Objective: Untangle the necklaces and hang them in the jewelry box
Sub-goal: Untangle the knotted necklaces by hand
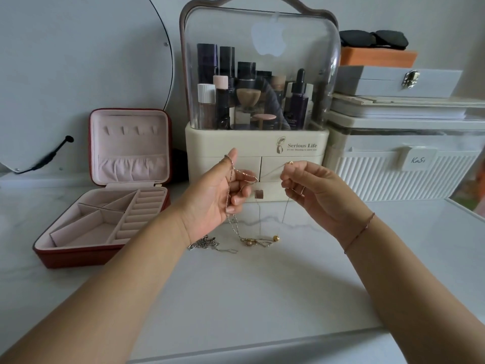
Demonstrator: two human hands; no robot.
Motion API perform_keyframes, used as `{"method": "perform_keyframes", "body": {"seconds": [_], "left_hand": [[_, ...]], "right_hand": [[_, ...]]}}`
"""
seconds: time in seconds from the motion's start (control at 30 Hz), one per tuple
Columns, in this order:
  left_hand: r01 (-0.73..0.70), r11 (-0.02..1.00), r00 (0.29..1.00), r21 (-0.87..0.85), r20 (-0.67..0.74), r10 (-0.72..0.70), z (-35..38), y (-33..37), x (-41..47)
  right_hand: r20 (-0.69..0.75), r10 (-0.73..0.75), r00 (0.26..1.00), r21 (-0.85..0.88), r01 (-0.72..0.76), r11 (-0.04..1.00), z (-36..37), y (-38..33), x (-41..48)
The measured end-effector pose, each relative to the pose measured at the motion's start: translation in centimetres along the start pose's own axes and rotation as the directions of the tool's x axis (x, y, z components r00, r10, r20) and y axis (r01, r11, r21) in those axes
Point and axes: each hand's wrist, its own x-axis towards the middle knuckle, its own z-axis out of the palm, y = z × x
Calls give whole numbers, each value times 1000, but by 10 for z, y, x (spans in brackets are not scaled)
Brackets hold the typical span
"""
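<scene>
The left hand [215, 195] grips the tangled gold and silver chain necklaces [252, 240], the right hand [312, 193] pinches one strand [271, 171]; all knotted below them. Left of the left hand, the open red pink-lined jewelry box [78, 254] has bare hooks [131, 130]. Behind, a cream plastic organiser [257, 143] reads "Serious Life"; a tag [418, 160] rightward, perhaps "KaSi"

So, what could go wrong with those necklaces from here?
The thin chain is stretched between the left hand and right hand; a harder pull might tighten the tangle or snap it. The silver chain lying on the table sits near the dangling gold bead and could snag on it.
</scene>
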Motion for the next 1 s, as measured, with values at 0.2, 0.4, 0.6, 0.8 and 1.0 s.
{"method": "perform_keyframes", "body": {"seconds": [0.2, 0.4, 0.6, 0.8, 1.0], "left_hand": [[1, 1000, 1000, -23, -17, -2, 0, 2, -1], [-9, 999, 1000, -46, 0, 9, 0, 2, 0], [-67, 997, 998, -24, -19, 67, 0, 3, 0], [-124, 992, 989, -22, -82, 122, -4, 4, 1], [-237, 949, 931, 208, -231, 283, -8, 8, 0]], "right_hand": [[25, -31, 999, 396, 19, 918, -8, -11, 0], [4, -57, 998, 494, 47, 868, -10, -16, -2], [124, -92, 988, 627, -6, 779, -28, -18, 0], [446, -90, 890, 728, -303, 615, -48, -19, 3], [565, -78, 821, 645, -381, 663, -53, -18, 4]]}}
